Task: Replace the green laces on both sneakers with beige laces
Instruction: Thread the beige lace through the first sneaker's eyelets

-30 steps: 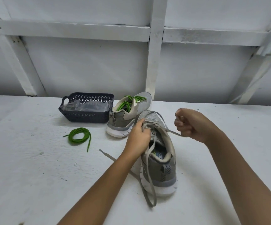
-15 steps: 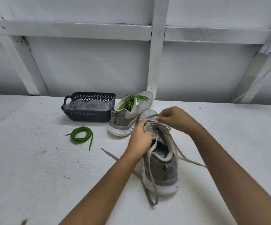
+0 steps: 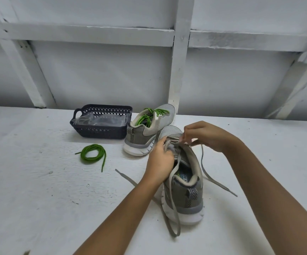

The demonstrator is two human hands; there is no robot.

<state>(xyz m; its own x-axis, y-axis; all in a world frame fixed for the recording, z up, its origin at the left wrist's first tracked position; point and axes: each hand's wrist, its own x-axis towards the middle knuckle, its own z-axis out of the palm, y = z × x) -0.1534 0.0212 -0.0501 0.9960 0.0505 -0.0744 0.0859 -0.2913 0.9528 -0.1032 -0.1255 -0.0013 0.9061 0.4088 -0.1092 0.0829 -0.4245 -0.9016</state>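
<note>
A grey sneaker [image 3: 185,190] stands heel towards me in the middle of the white table. A beige lace [image 3: 173,199] is threaded through its front eyelets, and both long ends trail over the sides onto the table. My left hand [image 3: 160,159] grips the sneaker's left eyelet edge together with the lace there. My right hand [image 3: 204,135] pinches the lace above the tongue. Behind it, a second grey sneaker [image 3: 149,129] carries green laces. A removed green lace [image 3: 93,153] lies coiled to the left.
A dark plastic basket [image 3: 101,124] holding clear plastic wrapping sits at the back left beside the far sneaker. A white wall with wooden framing rises straight behind the table [image 3: 38,199].
My right hand came in from the right, where it had the lace pulled taut, to the eyelets over the tongue. That lace end now hangs slack over the sneaker's right side.
</note>
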